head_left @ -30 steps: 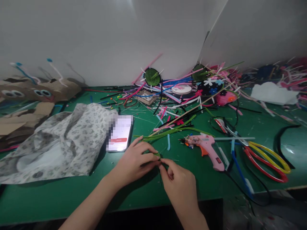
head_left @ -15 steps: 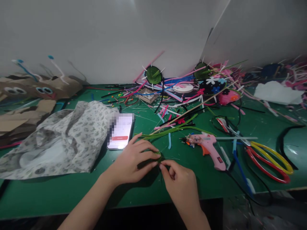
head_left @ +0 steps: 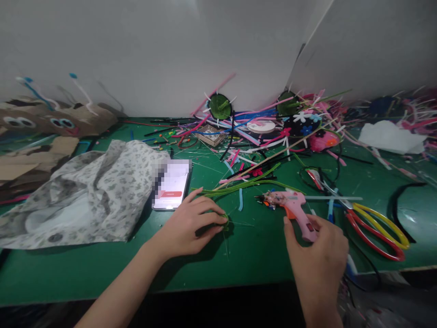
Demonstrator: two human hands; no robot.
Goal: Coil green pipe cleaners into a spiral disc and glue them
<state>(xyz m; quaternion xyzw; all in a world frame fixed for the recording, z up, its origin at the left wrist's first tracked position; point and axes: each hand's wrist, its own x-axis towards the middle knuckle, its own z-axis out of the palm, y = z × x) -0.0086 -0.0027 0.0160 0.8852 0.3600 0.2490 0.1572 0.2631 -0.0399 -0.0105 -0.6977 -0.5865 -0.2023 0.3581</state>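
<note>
A small curled piece of green pipe cleaner point(head_left: 226, 223) is pinched between the fingertips and thumb of my left hand point(head_left: 194, 223), low over the green table. Fine glue strands trail from it. My right hand point(head_left: 319, 250) is at the handle of a pink glue gun point(head_left: 300, 209), its thumb left of the handle and its fingers on the right, spread apart. The gun lies on its side, nozzle to the left, with a clear glue stick out of its back. Long green pipe cleaners point(head_left: 239, 186) lie beyond my left hand.
Left of my hands are a lit phone point(head_left: 172, 191) and a patterned cloth point(head_left: 102, 191). Scissors point(head_left: 375, 228) with red and yellow handles lie at the right. Pipe cleaners and craft pieces point(head_left: 259, 127) heap along the wall; brown paper figures point(head_left: 85, 120) stand back left.
My right hand has let go of the green piece and moved right to the glue gun's handle. My left hand stays in place with the green piece.
</note>
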